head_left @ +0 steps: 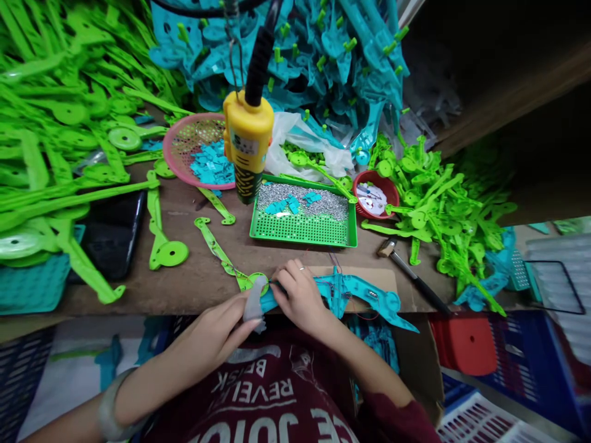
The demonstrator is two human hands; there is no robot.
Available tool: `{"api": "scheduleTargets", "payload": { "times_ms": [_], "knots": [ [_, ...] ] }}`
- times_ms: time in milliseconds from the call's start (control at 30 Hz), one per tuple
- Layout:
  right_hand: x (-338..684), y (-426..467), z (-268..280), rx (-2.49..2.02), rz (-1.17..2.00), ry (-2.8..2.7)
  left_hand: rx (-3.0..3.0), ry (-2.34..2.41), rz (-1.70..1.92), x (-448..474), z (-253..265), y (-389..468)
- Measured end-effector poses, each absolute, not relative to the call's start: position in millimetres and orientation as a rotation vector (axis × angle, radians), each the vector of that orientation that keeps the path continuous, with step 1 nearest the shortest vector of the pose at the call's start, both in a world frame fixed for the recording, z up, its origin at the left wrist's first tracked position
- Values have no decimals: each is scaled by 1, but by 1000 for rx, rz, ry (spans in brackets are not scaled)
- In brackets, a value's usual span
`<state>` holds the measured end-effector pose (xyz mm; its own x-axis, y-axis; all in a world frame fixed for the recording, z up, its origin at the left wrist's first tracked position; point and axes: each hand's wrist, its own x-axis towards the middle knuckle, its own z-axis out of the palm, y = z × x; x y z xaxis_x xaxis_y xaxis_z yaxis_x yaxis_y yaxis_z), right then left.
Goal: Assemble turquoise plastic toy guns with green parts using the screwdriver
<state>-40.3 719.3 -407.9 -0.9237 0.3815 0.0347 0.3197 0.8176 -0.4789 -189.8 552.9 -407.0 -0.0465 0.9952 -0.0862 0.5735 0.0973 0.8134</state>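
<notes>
Clearly, both bare hands meet at the front edge of the brown tabletop [178,224], over the left end of a long, bright blue plastic body with thin wires [369,286]. Its long axis runs left to right along that edge, its right tip slanting out over it. The right hand [298,292] is nearer, lying across the body with fingers bent; I cannot tell what its fingertips pinch. The left hand [228,323], just beyond the left end, has a translucent grey plastic piece [253,304] gripped between thumb and fingers. From where I stand, "REVEL" is readable on the maroon shirt [286,403]; a label on the hanging yellow-and-black power tool [248,132] is too small to read.
</notes>
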Motion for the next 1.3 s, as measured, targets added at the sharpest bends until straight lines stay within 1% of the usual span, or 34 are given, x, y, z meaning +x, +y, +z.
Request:
{"api": "scheduleTargets", "payload": {
  "times_ms": [133,200,367,467,700,800,933,1000,1300],
  "knots": [
    [-36,715,-408,-474,564,-2911,1471,1706,771,-189,-401,561],
    [-35,713,-408,-479,546,-2904,1452,1720,778,-189,-398,564],
    [-43,713,-411,-696,795,-2764,1396,1710,790,-190,-394,566],
    [-46,715,-412,-748,832,-2762,1434,1703,822,-189,-396,564],
    [-31,710,-405,-479,600,-2900,1421,1749,819,-181,-396,568],
    [-24,711,-398,-435,638,-2937,1199,1683,873,-193,-390,567],
    [-19,724,-396,-242,788,-2917,625,1635,1154,-227,-389,562],
    [-19,730,-399,-158,813,-2917,432,1661,1254,-239,-394,561],
    [-21,737,-409,-93,778,-2907,304,1580,1203,-239,-415,572]
  ]
}}
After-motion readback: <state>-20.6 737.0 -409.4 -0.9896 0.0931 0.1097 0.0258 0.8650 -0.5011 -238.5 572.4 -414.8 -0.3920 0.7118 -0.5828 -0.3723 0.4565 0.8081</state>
